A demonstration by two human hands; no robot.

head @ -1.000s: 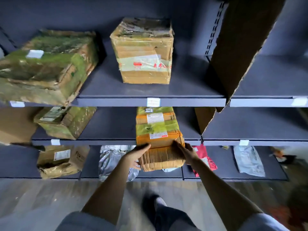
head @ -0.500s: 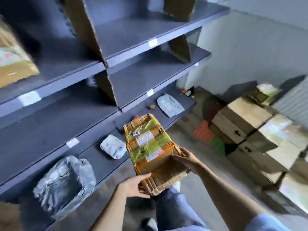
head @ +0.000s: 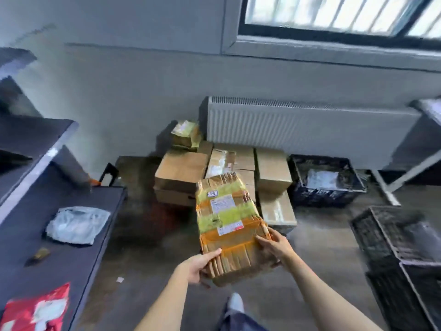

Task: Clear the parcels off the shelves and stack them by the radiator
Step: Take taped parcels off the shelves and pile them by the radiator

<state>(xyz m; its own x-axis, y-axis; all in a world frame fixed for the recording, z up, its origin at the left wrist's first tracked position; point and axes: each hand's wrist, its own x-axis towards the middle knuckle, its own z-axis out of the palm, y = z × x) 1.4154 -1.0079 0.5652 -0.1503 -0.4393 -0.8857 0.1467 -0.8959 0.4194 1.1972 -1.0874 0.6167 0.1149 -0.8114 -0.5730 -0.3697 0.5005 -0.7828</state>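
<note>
The parcel is carried in both hands, clear of the shelves and out over the floor. The left hand is wrapped round the near left corner, thumb on top; the right hand is clamped on the near right edge, fingers spread over the top face. Both are closed on it, so nothing is loose.

Its long axis runs straight away from the grip, toward the radiator. The stack of boxes is directly ahead of the far end, below the radiator, so the coming move looks like a plain push forward and down, no turn needed. The right hand is set a bit further forward, so it's nearer the stack.

Beyond the right hand, crates are lined up on the floor. Off to the left of the grip, a grey bag and a red bag are left on the bottom shelf.

Part of the stack is hidden behind the parcel, and the whole frame is smeared, so the free spot on top can't really be picked out, probably the middle boxes. The underside fingers aren't seen either.
</note>
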